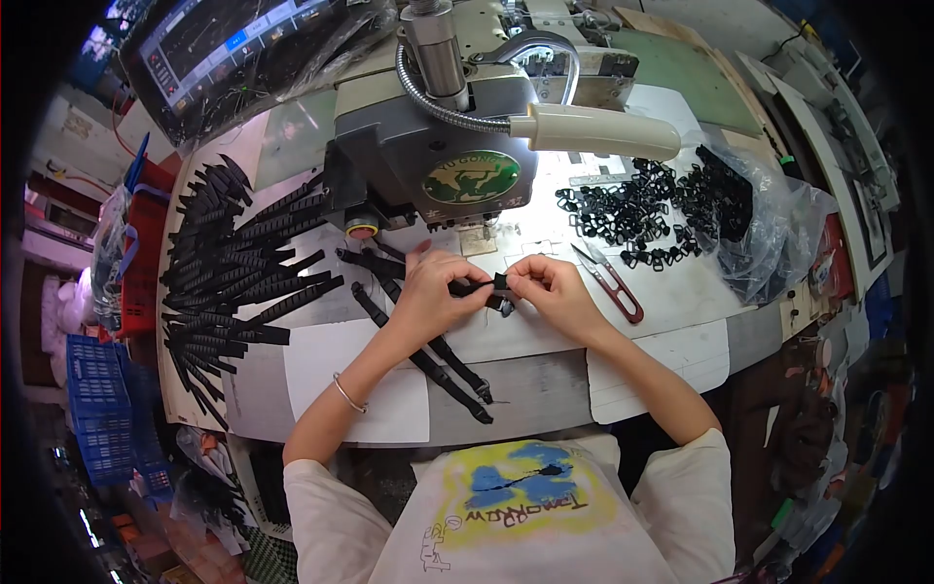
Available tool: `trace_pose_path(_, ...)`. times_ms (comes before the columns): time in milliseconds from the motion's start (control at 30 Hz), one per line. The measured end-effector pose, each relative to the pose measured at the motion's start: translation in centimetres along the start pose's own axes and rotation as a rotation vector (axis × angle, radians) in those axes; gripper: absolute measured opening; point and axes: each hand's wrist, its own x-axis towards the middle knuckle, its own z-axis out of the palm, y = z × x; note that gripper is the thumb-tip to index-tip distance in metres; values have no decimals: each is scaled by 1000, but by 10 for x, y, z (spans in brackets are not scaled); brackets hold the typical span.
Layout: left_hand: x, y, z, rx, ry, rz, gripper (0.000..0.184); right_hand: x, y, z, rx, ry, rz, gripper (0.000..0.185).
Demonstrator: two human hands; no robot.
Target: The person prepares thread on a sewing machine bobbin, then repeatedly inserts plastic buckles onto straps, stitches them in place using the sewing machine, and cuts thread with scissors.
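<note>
Both hands meet in front of the sewing machine (438, 146), each pinching a black webbing strap (475, 288). My left hand (438, 292) has its fingers closed on the strap's left part. My right hand (553, 295) grips the other end between thumb and fingertips. A small dark buckle (506, 308) shows just below the fingertips; whether it is threaded on the strap I cannot tell. More black straps (443, 370) trail under my left wrist toward the table's front edge. To the right of my right hand lie thread snips with a red handle (623, 297).
Many black straps (229, 263) are spread in rows on the left. A heap of small black buckles (632, 204) lies at the right, beside a clear plastic bag (778, 224). A lamp (603, 130) hangs over the worktop; a screen (224, 58) stands back left. Blue crates (102, 409) are beside the table.
</note>
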Motion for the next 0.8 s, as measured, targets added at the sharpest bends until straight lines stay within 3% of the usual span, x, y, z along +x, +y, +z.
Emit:
trace_pose_path(333, -5, 12, -13, -47, -28, -12, 28, 1, -1, -4, -21, -39, 55, 15)
trace_pose_path(567, -2, -16, 1, 461, 209, 595, 18, 13, 0, -8, 54, -70, 15, 14)
trace_pose_path(800, 10, -16, 2, 706, 258, 552, 12, 59, -16, -18, -49, -150, 192, 11)
